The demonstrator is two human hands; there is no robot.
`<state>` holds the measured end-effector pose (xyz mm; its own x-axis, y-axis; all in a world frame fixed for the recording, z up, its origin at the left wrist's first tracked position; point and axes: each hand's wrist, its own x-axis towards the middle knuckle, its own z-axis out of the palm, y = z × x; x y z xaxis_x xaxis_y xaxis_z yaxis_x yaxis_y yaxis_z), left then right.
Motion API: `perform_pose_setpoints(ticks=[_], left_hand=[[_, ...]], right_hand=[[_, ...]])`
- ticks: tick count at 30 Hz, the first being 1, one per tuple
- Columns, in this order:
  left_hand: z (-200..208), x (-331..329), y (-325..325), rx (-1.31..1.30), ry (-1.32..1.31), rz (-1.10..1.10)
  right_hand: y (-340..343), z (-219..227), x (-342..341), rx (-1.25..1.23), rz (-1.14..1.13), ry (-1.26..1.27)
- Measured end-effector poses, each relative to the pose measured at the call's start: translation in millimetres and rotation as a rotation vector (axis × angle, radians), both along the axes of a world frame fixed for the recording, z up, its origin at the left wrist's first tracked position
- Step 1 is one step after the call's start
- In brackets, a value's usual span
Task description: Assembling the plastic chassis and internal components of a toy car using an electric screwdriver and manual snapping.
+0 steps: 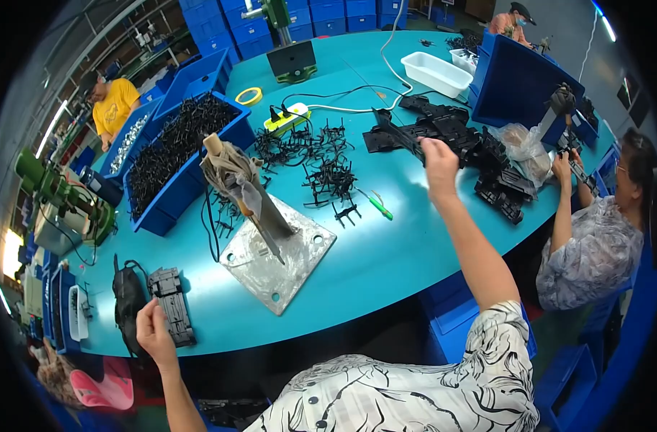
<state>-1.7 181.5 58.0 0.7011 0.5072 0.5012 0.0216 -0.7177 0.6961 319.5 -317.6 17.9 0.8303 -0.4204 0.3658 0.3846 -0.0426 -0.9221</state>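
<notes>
My right hand is closed on the end of a long black plastic part, lifted beside a heap of black plastic housings. At the left table edge, my left hand has its fingers bent together, right by a flat black plastic housing. Whether anything is between those fingers is hidden. A black bag-like item lies beside that housing. Between my hands stands a metal post on a square steel plate, with cloth wrapped round its top and a screwdriver-like tool hanging against it.
Small black clips lie in piles mid-table near a green-handled tool. More fill a blue bin. A yellow-green power strip, tape roll and white tray sit farther back. A co-worker handles parts at right.
</notes>
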Motion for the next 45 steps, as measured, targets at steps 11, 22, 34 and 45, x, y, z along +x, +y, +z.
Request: perform_pose_setpoints(ticks=[11, 22, 34, 45], left_hand=[[-18, 36, -198, -0.617, 0.429, -0.897], [-49, 29, -217, -1.282, 0.47, -0.776], [-52, 29, -208, -1.372, 0.529, -0.742], [-51, 30, -204, -1.4, 0.578, -0.753]], right_hand=[[-17, 80, -134, -0.099, 0.731, 0.692], [65, 35, -96, -0.831, 0.477, 0.337], [75, 9, -7, -0.427, 0.484, 0.198], [36, 8, -31, -0.024, 0.57, 0.501]])
